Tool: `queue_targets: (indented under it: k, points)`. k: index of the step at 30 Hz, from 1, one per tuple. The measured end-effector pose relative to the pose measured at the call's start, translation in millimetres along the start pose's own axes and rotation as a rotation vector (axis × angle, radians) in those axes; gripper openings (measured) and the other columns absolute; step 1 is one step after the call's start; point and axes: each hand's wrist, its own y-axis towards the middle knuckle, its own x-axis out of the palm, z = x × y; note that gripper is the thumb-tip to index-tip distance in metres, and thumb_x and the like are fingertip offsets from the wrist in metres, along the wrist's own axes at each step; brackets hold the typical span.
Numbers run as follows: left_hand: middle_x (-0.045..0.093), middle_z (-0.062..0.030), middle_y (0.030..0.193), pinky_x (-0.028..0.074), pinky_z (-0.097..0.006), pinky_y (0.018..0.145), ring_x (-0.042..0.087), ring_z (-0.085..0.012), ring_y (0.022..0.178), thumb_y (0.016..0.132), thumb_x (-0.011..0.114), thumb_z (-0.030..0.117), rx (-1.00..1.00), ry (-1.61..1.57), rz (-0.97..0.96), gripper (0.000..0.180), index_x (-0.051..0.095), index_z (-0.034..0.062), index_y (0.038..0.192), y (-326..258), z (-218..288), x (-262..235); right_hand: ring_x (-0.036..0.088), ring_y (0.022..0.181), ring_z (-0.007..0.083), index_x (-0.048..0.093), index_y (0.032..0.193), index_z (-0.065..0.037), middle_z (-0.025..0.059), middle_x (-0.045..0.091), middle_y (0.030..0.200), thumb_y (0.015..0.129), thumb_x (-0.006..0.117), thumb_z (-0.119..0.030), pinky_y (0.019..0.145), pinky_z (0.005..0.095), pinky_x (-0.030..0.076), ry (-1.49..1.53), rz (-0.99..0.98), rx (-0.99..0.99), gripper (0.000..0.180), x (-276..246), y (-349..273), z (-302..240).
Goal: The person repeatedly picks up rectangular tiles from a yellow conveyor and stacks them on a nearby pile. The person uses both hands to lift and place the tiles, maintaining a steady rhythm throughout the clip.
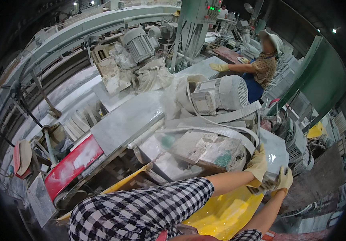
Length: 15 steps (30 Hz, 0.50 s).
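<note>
A flat grey slab (272, 150) with a wet shine lies at the right, beside the machine. My left hand (256, 165), in a pale yellow glove, grips its left edge. At the near right edge my right hand (283, 180), gloved alike, has its fingers bent over the rim; its thumb and palm side are partly hidden. A larger wet grey slab (131, 118) rests on the conveyor (76, 164), whose red belt shows at its left end. Between the slabs stands a dusty machine block (209, 150) with a loose white strap (221, 130) beside it.
A large dusty motor (223, 95) stands ahead of my hands, another motor (139, 43) farther left. Across the machine a co-worker (263, 64) in a white hat and yellow gloves reaches toward another grey slab (201, 69). My yellow apron (225, 213) hangs below my arms. A green panel (321, 76) rises at the right.
</note>
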Motion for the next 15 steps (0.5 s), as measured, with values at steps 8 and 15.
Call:
queue_targets:
  k: [8,15]
  points:
    - [0.044,-0.0217,0.152,0.05,-0.049,0.103,0.051,-0.0353,0.137,0.105,0.037,0.028,0.11,0.21,-0.158,0.06,0.023,0.0071,0.159,-13,22,-46,0.065,0.094,0.0361,0.065,0.115,0.006,0.0234,0.069,0.107,0.096,0.066,-0.035,0.084,0.0445,0.05,0.176,0.245,-0.114,0.046,-9,-48,-18]
    - [0.047,-0.0324,0.143,0.054,-0.052,0.091,0.06,-0.0476,0.119,0.094,0.055,0.02,0.21,0.364,-0.134,0.07,0.031,0.0033,0.158,-14,26,-48,0.061,0.109,0.0394,0.062,0.12,0.009,0.0267,0.063,0.122,0.096,0.065,-0.032,0.093,0.0464,0.048,0.342,0.215,0.019,0.048,-32,-89,-54]
